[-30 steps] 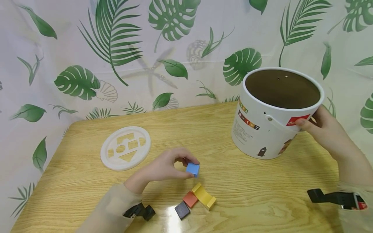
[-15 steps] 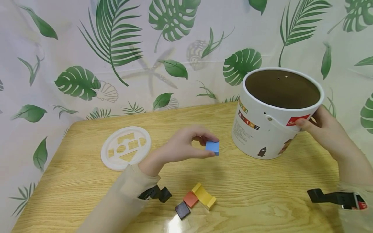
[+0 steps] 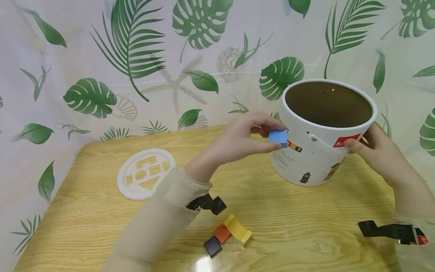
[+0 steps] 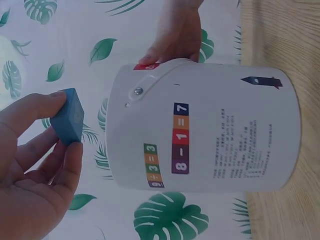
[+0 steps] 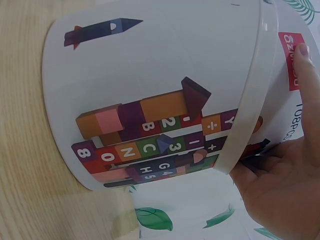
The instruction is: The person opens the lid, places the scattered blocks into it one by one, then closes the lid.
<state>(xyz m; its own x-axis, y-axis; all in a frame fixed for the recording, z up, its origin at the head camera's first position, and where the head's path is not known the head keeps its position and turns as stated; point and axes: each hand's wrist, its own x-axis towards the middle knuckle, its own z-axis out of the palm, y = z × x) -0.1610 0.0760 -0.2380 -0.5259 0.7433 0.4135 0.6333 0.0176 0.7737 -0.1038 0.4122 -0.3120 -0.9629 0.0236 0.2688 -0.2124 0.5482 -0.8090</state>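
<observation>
My left hand [image 3: 236,139] pinches a blue toy block [image 3: 278,137] between thumb and fingers, in front of the left side of a white bucket [image 3: 314,160]. From the left wrist view, the block [image 4: 69,117] is apart from the bucket, near its rim. With my right hand [image 3: 382,156] I grip the bucket at its right side; the thumb lies over the red label [image 5: 291,61]. The bucket leans slightly, its mouth up and its dark inside showing. Its white carrying handle [image 5: 250,95] hangs down against the wall.
On the wooden table [image 3: 289,234] lie a yellow curved block [image 3: 238,229], a red block [image 3: 222,233] and a black block [image 3: 212,246], close together. A white round lid with shaped cutouts [image 3: 170,181] lies at the left. A leaf-patterned cloth [image 3: 221,56] hangs behind.
My left hand has carried the blue block from near the other blocks, up and to the right, to the bucket's side. The right hand and bucket have stayed put.
</observation>
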